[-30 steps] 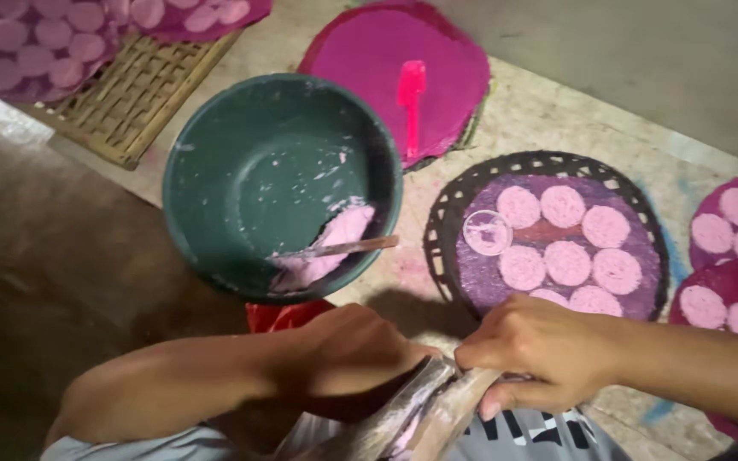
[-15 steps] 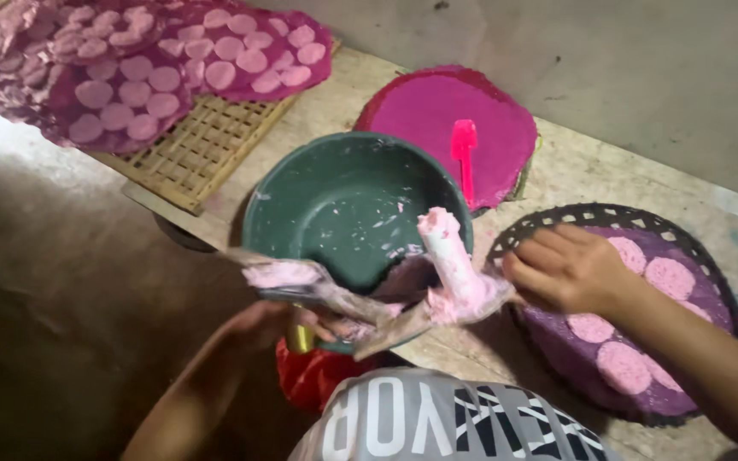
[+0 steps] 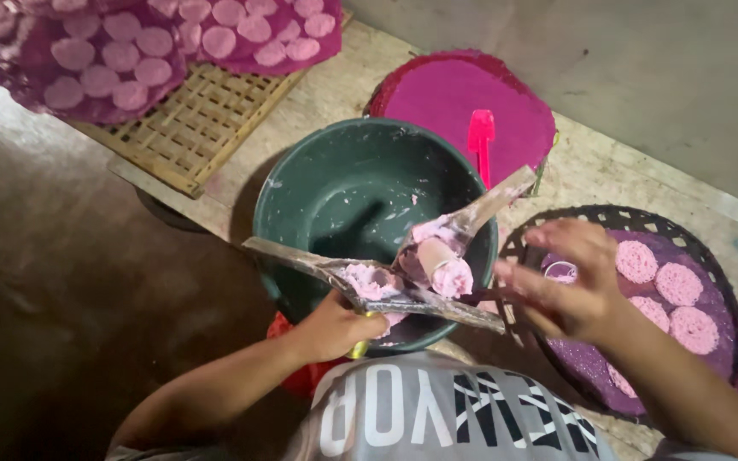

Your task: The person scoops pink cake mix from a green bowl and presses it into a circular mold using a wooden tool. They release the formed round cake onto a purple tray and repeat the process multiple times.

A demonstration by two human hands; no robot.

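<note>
The left hand [image 3: 330, 324] reaches forward from the body, forearm low, and clenches around a wooden press [image 3: 386, 286] smeared with pink dough [image 3: 442, 265], held over the near rim of the green bowl [image 3: 335, 196]. The right hand [image 3: 570, 282] hovers beside it, fingers spread and slack, gripping nothing, above a round woven tray [image 3: 642, 224] of pink discs [image 3: 681, 282]. A pink spatula [image 3: 480, 141] lies on a magenta mat [image 3: 437, 98] beyond.

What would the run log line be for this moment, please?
left hand: grips dough press over green bowl | right hand: open, beside press | pink dough: sticking out of press
</note>
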